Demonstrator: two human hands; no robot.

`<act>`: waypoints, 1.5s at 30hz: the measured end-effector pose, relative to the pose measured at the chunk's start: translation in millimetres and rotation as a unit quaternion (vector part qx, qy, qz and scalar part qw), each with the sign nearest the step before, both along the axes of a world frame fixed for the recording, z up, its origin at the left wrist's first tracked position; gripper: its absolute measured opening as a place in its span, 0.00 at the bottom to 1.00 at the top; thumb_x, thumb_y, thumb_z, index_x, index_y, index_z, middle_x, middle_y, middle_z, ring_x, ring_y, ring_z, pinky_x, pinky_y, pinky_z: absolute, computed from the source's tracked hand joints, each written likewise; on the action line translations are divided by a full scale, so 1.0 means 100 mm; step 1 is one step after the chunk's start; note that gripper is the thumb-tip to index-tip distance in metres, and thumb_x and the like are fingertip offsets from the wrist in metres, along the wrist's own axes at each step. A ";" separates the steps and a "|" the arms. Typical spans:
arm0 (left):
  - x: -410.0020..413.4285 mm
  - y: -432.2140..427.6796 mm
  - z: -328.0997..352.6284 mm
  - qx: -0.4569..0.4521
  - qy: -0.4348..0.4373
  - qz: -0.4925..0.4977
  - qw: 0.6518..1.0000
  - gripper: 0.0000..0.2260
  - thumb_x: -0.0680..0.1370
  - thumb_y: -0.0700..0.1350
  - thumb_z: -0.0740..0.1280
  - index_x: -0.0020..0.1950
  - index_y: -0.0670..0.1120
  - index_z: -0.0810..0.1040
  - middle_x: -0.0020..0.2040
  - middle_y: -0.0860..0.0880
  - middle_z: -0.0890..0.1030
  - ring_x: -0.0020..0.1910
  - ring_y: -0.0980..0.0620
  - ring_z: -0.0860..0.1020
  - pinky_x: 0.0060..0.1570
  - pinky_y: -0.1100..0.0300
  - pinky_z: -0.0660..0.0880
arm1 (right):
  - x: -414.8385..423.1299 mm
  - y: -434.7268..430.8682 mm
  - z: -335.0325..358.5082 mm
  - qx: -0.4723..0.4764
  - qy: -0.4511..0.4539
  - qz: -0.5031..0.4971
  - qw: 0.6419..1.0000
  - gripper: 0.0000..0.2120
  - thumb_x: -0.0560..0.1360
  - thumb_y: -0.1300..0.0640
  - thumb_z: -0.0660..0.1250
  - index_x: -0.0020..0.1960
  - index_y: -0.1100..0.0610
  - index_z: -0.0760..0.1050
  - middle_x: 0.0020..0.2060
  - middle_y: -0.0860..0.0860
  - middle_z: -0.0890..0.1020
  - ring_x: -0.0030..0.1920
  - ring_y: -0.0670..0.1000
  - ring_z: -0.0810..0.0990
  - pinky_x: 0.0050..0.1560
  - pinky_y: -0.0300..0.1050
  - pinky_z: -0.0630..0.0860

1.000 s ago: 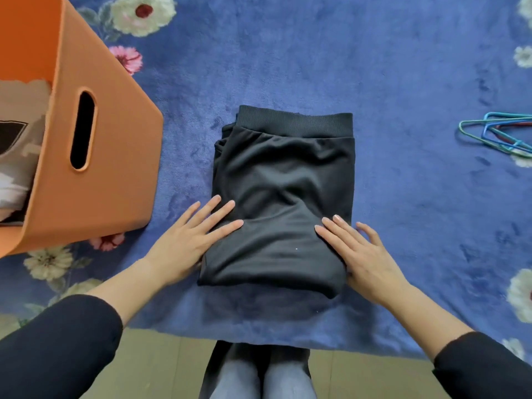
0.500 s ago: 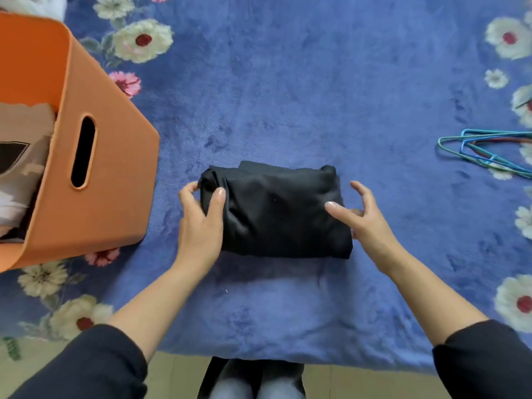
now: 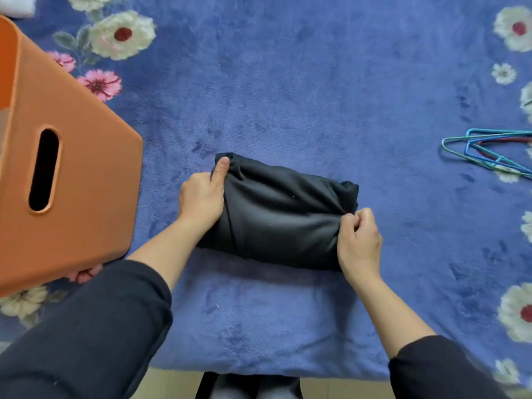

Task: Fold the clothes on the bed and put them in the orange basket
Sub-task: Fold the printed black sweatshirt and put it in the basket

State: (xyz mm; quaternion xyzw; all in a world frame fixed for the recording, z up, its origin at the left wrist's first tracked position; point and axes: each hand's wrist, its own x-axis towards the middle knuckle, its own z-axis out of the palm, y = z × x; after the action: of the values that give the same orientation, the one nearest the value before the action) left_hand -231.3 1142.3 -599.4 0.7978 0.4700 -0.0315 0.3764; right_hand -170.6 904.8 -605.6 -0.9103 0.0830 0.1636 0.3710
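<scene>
As hands (image 3: 201, 198) (image 3: 359, 243) grip garment (image 3: 282, 220): floral blanket (image 3: 316, 82), tan flr (image 3: 172, 384).

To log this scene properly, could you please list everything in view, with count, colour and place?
black garment: one, black, folded bundle on the blanket's middle, between the hands
orange basket: one, orange, on the blanket at far left, slot handle facing the camera
blanket: one, blue with white and pink flowers, under everything
hangers: a small bunch, count unclear, teal, blue and red, right edge
white object: one, white, top-left corner, mostly cut off
sleeves: two, dark, bottom corners
left hand: one, grips the garment's left end, thumb on top
right hand: one, pinches the garment's right end
</scene>
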 end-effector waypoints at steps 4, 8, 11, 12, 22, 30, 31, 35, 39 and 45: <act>0.04 -0.01 -0.01 0.007 -0.014 0.000 1.000 0.26 0.82 0.61 0.51 0.30 0.45 0.62 0.30 0.47 0.69 0.40 0.41 0.70 0.39 0.52 0.62 | 0.14 0.10 0.04 0.038 -0.031 -0.004 0.999 0.16 0.74 0.50 0.59 0.59 0.54 0.66 0.53 0.48 0.69 0.54 0.52 0.71 0.57 0.49 0.69; -0.05 -0.11 0.00 0.004 -0.081 -0.015 0.997 0.21 0.81 0.58 0.55 0.39 0.42 0.68 0.44 0.45 0.74 0.44 0.47 0.70 0.44 0.57 0.62 | 0.30 0.19 0.00 0.046 -0.028 0.113 0.992 0.21 0.74 0.43 0.65 0.64 0.49 0.71 0.60 0.47 0.64 0.64 0.51 0.68 0.67 0.45 0.64; -0.17 -0.09 -0.06 0.017 -0.132 -0.009 0.991 0.13 0.81 0.55 0.60 0.44 0.46 0.71 0.51 0.48 0.69 0.48 0.51 0.71 0.50 0.60 0.67 | 0.41 0.24 -0.06 0.015 -0.080 0.156 0.984 0.10 0.78 0.49 0.65 0.48 0.55 0.76 0.53 0.48 0.67 0.56 0.54 0.73 0.60 0.48 0.71; -0.22 -0.09 -0.07 0.038 -0.143 -0.010 0.989 0.12 0.80 0.56 0.61 0.45 0.48 0.72 0.50 0.49 0.69 0.49 0.51 0.72 0.52 0.59 0.69 | 0.43 0.23 -0.07 0.019 -0.109 0.155 0.982 0.10 0.79 0.50 0.63 0.45 0.56 0.75 0.52 0.48 0.67 0.53 0.53 0.74 0.56 0.47 0.71; 0.04 0.17 -0.12 0.016 -0.023 0.041 0.999 0.25 0.82 0.55 0.59 0.29 0.45 0.56 0.26 0.48 0.60 0.32 0.45 0.60 0.34 0.52 0.56 | 0.65 0.29 -0.19 -0.069 -0.097 0.094 0.988 0.19 0.82 0.51 0.56 0.33 0.53 0.61 0.45 0.51 0.67 0.49 0.56 0.69 0.45 0.45 0.63; 0.31 0.09 0.12 0.025 -0.046 0.029 0.998 0.23 0.78 0.61 0.60 0.32 0.45 0.65 0.30 0.51 0.70 0.35 0.49 0.68 0.35 0.53 0.60 | 0.58 0.42 -0.13 -0.150 -0.141 0.162 0.965 0.15 0.81 0.51 0.52 0.51 0.55 0.76 0.54 0.51 0.75 0.58 0.52 0.67 0.58 0.50 0.56; 0.36 0.08 0.14 0.036 -0.043 0.020 0.998 0.22 0.77 0.61 0.62 0.34 0.45 0.66 0.31 0.51 0.71 0.37 0.47 0.69 0.35 0.53 0.60 | 0.57 0.44 -0.11 -0.145 -0.159 0.182 0.959 0.16 0.80 0.49 0.53 0.50 0.54 0.77 0.53 0.50 0.76 0.58 0.51 0.67 0.58 0.48 0.54; 0.43 0.07 0.09 0.066 -0.090 0.003 0.994 0.22 0.80 0.57 0.61 0.33 0.46 0.59 0.29 0.50 0.65 0.34 0.47 0.64 0.34 0.52 0.55 | 0.59 0.50 -0.10 -0.152 -0.220 0.274 0.924 0.12 0.79 0.50 0.57 0.43 0.53 0.74 0.45 0.47 0.76 0.54 0.51 0.71 0.58 0.49 0.53; 0.45 0.23 -0.01 0.050 -0.111 0.033 0.992 0.26 0.79 0.58 0.63 0.29 0.46 0.57 0.26 0.49 0.60 0.29 0.49 0.59 0.31 0.52 0.56 | 0.75 0.47 -0.10 -0.164 -0.211 0.244 0.932 0.12 0.80 0.54 0.55 0.37 0.52 0.65 0.36 0.47 0.70 0.43 0.52 0.71 0.54 0.52 0.56; 0.42 0.19 -0.06 0.009 -0.015 0.030 0.999 0.28 0.80 0.61 0.58 0.27 0.45 0.59 0.26 0.49 0.63 0.32 0.46 0.63 0.35 0.53 0.58 | 0.73 0.55 -0.24 -0.241 -0.150 0.262 0.922 0.13 0.82 0.51 0.52 0.42 0.52 0.68 0.42 0.50 0.74 0.49 0.54 0.72 0.58 0.56 0.58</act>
State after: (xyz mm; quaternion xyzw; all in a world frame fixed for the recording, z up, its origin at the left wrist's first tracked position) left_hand -188.9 1160.9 -605.3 0.7870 0.4881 -0.0042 0.3773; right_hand -98.0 960.1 -629.4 -0.9755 -0.1778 0.0909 0.0922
